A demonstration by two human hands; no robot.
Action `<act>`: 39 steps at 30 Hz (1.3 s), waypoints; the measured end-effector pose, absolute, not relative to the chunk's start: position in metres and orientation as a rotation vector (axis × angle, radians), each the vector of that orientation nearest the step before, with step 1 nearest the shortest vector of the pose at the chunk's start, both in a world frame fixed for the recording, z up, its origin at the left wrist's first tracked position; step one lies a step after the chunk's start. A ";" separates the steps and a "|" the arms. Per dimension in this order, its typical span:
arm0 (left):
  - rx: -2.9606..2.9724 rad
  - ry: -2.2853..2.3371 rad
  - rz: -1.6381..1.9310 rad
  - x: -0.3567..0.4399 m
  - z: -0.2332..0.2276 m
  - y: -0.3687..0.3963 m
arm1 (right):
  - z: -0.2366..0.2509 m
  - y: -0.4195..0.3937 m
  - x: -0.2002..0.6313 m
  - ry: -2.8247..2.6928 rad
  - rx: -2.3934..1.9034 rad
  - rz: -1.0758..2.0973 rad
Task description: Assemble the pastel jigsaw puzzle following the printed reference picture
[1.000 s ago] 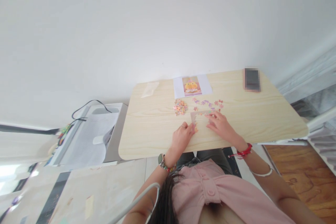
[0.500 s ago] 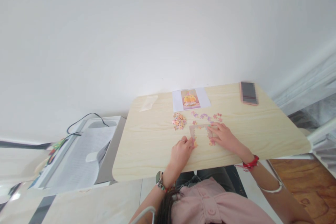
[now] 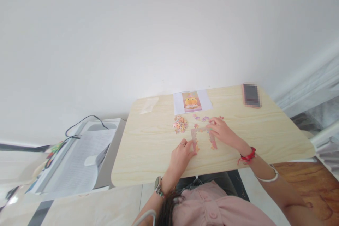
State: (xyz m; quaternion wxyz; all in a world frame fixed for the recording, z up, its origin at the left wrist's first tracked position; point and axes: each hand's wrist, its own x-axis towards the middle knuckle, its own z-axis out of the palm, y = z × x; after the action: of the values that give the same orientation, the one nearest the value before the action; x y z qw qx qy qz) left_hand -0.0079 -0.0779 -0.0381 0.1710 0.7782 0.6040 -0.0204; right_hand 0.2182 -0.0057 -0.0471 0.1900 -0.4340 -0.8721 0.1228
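Puzzle frame [image 3: 202, 136] lies under both hands: left [image 3: 180, 155] fingertips press its corner, right [image 3: 222, 131] loosely spread.

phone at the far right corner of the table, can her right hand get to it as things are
Probably yes. The right hand rests on the puzzle frame, and the table between it and the phone is bare wood with nothing in the way. The arm is bent, so it looks to have stretch left.

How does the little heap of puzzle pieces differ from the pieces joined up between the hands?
The heap of pieces is a loose, jumbled mound; the joined frame lies flat in connected strips. No hand touches the heap, while the left hand and right hand both rest on the frame. Both are small, pastel-coloured and lie on the table.
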 end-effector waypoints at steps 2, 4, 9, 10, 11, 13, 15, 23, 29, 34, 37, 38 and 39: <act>2.205 1.733 -0.016 -0.011 -0.039 -0.079 | -0.040 0.007 0.204 -2.486 -1.174 0.379; 2.197 1.760 0.030 -0.014 -0.039 -0.080 | -0.035 0.020 0.188 -2.512 -1.146 0.398; 2.197 1.805 0.154 -0.023 -0.036 -0.079 | -0.038 0.044 0.163 -2.676 -1.093 0.423; 2.198 1.810 0.175 -0.024 -0.036 -0.079 | -0.041 0.046 0.162 -2.688 -1.110 0.421; 2.200 1.811 0.194 -0.026 -0.036 -0.079 | -0.042 0.048 0.161 -2.689 -1.136 0.418; 2.207 1.806 0.218 -0.028 -0.036 -0.080 | -0.044 0.051 0.163 -2.680 -1.182 0.410; 2.211 1.804 0.227 -0.030 -0.037 -0.080 | -0.043 0.050 0.165 -2.698 -1.191 0.391; 2.186 1.820 0.236 -0.028 -0.039 -0.079 | -0.032 0.042 0.166 -2.766 -1.265 0.210; 2.188 1.819 0.224 -0.029 -0.036 -0.081 | -0.025 0.041 0.163 -2.822 -1.252 0.110; 2.185 1.832 0.202 -0.031 -0.033 -0.086 | -0.019 0.018 0.172 -2.880 -1.027 0.097; 2.203 1.808 0.186 -0.031 -0.034 -0.089 | -0.024 -0.008 0.178 -2.970 -0.835 0.064; 2.210 1.797 0.179 -0.030 -0.034 -0.090 | -0.026 -0.016 0.179 -2.988 -0.803 0.041; 2.217 1.783 0.170 -0.029 -0.035 -0.091 | -0.029 -0.023 0.181 -3.000 -0.783 0.021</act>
State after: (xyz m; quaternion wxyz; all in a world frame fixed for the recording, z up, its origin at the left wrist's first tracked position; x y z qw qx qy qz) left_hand -0.0294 -0.0910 -0.0350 0.1454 0.7695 0.6190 0.0589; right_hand 0.1808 -0.0229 -0.0293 0.0205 -0.2525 -0.9674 0.0068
